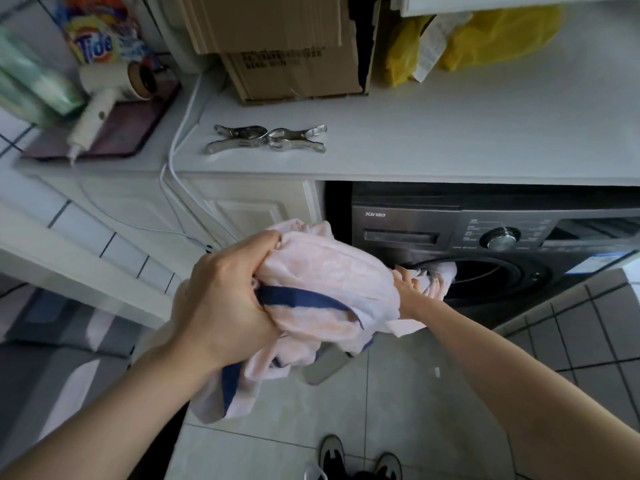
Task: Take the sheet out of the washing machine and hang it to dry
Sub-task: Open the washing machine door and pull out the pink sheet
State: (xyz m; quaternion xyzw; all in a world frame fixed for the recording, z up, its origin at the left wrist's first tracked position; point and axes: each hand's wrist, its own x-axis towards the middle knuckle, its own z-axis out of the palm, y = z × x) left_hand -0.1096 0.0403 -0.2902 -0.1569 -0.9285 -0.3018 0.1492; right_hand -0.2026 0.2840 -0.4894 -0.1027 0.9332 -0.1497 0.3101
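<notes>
Two hands are working one pink sheet [322, 271] out of the washer [485, 258], and we are partway through the pull. Our left hand [221, 299] is clenching a thick bundle of cloth, blue trim showing under the knuckles, held up in front of the cabinet. Our right hand [412, 285] is reaching at the drum mouth [485, 271], fingers closing on the part that is trailing from inside; the bundle is hiding much of it, so we are judging the grip rather than seeing it whole. A tail of sheet is hanging below the left wrist toward the floor [398, 393].

To do this well, we are thinking hand-over-hand: feeding each length from right to left, gathering it high so the damp cloth is not dragging on the tiles, and drawing straight out so nothing is catching on the door rim.

Around us, two metal clips [266, 140] are lying on the counter [450, 133] above the machine, near at hand for the hanging. Cardboard boxes [287, 46] and yellow bags [495, 36] are crowding the back of the counter. A hair dryer [104, 98] and detergent bag [97, 32] are sitting to the left, its white cord [180, 140] dangling over the edge beside our path. Our shoes [360, 459] are standing just under the hanging tail.
</notes>
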